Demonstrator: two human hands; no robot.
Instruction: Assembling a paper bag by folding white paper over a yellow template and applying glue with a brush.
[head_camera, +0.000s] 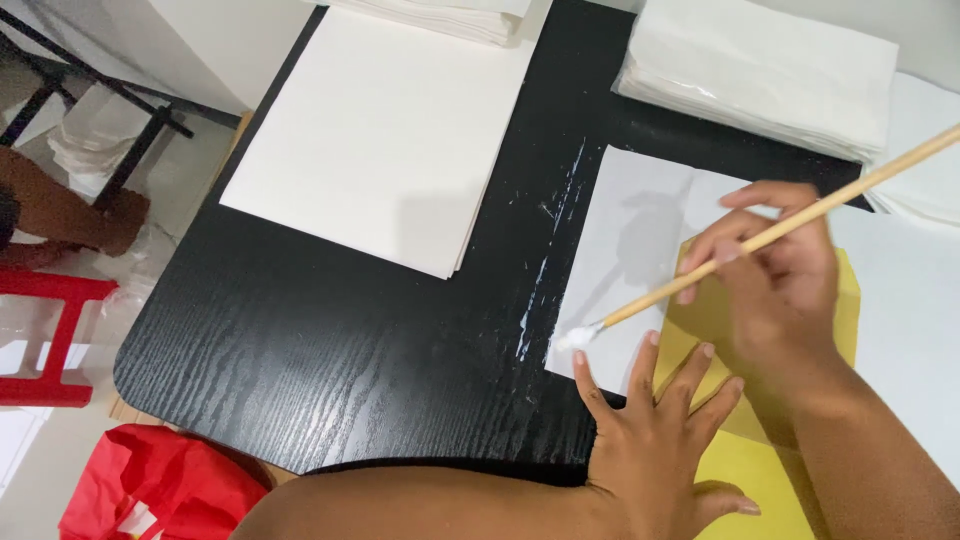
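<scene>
My right hand (775, 275) grips a long wooden-handled brush (760, 238). Its white, paste-loaded tip rests on the near left corner of a white paper sheet (625, 230) lying on the black table (350, 340). My left hand (655, 425) lies flat with fingers spread, pressing on the sheet's near edge and on a yellow sheet (745, 470) that overlaps the white one. The brush tip sits just left of my left fingertips.
A stack of white sheets (385, 130) lies at the table's middle left. Thicker piles of white paper (760, 65) sit at the back right. White paste streaks (550, 250) run down the table. A red stool (45, 340) and red bag (160, 485) are on the floor at left.
</scene>
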